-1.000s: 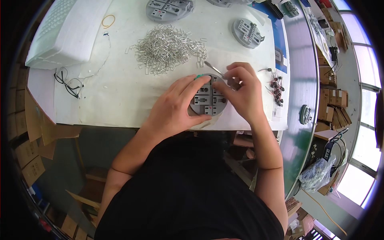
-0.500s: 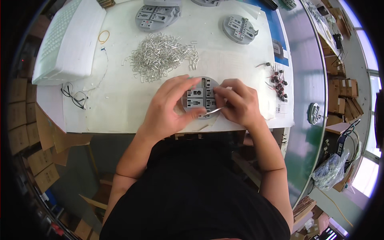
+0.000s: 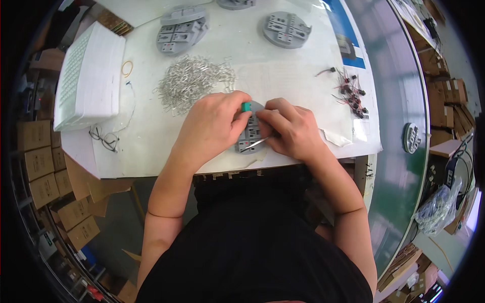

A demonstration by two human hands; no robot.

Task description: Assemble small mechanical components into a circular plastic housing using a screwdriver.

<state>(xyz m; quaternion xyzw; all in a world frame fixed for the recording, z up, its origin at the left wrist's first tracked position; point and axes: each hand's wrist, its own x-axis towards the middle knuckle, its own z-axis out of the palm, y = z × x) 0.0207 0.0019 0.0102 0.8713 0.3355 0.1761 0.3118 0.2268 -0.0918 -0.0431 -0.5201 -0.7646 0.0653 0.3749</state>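
A round grey plastic base (image 3: 253,132) with raised, slotted blocks lies near the table's front edge, partly covered by my hands. My left hand (image 3: 212,123) is closed at the base's upper left, with a small green block (image 3: 246,107) pinched at its fingertips. From the right, my right hand (image 3: 292,129) is closed with its fingertips against the base. It holds slim silver tweezers (image 3: 253,145), which slant down to the left across the base's near part. The tweezers' rear end is hidden in the hand.
Beyond my left hand is a heap of bent wire clips (image 3: 187,83). More grey bases (image 3: 286,30) stand at the back. Small black parts with red leads (image 3: 352,95) lie on the right. A white foam box (image 3: 93,76) and glasses (image 3: 104,139) are on the left.
A green block now shows at my left fingertips, which have come together over the base. My right hand stays at the base with the tweezers. The whole view has shifted a little.
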